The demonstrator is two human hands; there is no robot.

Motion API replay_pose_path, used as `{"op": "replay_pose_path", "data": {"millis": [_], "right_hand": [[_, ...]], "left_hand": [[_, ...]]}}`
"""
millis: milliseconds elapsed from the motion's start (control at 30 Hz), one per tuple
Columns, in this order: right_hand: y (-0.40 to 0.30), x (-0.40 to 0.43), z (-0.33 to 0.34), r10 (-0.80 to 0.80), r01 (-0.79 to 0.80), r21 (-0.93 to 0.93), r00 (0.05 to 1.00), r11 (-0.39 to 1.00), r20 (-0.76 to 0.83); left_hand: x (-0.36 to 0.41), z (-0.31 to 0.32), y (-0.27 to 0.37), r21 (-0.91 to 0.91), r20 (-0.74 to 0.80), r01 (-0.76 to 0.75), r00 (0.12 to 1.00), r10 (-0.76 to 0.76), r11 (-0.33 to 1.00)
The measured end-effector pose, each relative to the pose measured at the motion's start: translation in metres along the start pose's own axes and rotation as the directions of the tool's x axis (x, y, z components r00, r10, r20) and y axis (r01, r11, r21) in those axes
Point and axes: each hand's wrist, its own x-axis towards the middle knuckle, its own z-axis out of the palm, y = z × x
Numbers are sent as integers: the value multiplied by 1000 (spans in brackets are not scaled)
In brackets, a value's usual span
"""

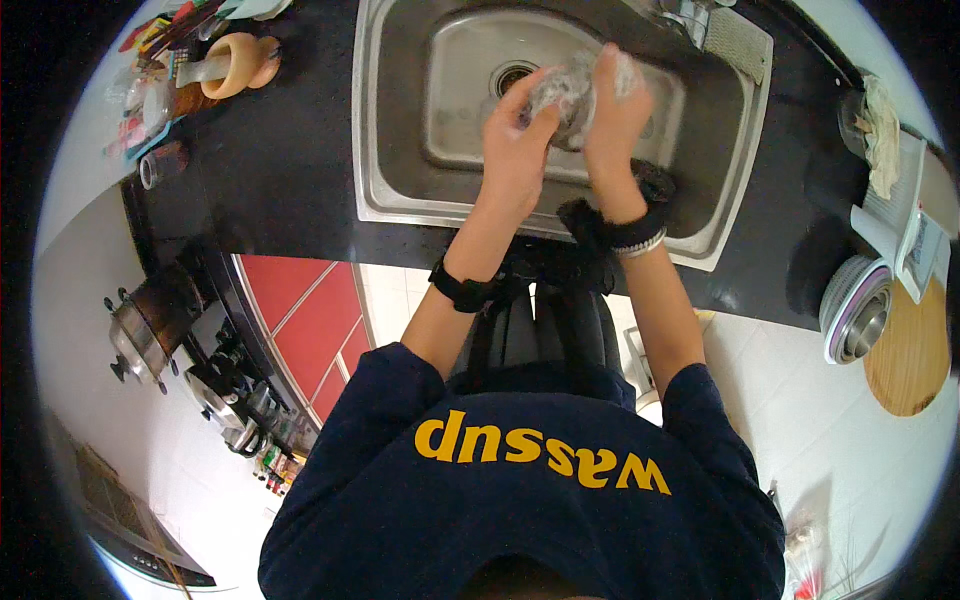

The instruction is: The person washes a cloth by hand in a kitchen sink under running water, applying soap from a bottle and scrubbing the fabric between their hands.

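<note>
Over the basin of a stainless steel sink (405, 176), a foam-covered object (568, 94) is held between my two hands. It looks greyish or see-through under the suds, and its exact kind cannot be told. My left hand (519, 131) grips its left side, thumb and fingers around it. On the other side, my right hand (621, 109) is against it, slightly blurred, with white lather on the fingers. The drain (514, 77) shows just beyond my left fingers. Black bands circle both wrists, and a beaded bracelet is on the right one.
A faucet (694, 21) stands at the sink's far right corner, beside a textured mat (739, 49). The dark countertop (292, 172) holds a wooden mortar (232, 66) and a small jar (163, 165) at left. Stacked bowls and strainers (857, 311) and a wooden board (907, 360) are at right.
</note>
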Motion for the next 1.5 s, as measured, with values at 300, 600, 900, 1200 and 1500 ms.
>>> {"op": "replay_pose_path", "data": {"millis": [300,600,900,1200,1500], "right_hand": [[-4,-29,3,-46,46,-21,999,999,-2],[6,-53,11,-257,246,-127,963,961,-82],[-5,6,-12,34,-26,-399,999,917,14],[8,-34,-42,423,-715,377,670,589,610],[10,-33,-65,239,-355,227,877,907,418]], "left_hand": [[-2,-1,8,112,-17,20,1000,-18,994],[1,-3,12,49,-67,17,998,-14,999],[-17,-6,-4,-58,-54,121,991,-124,991],[-10,-26,9,-479,55,193,980,-190,856],[-5,-33,18,-108,11,54,999,-53,993]]}}
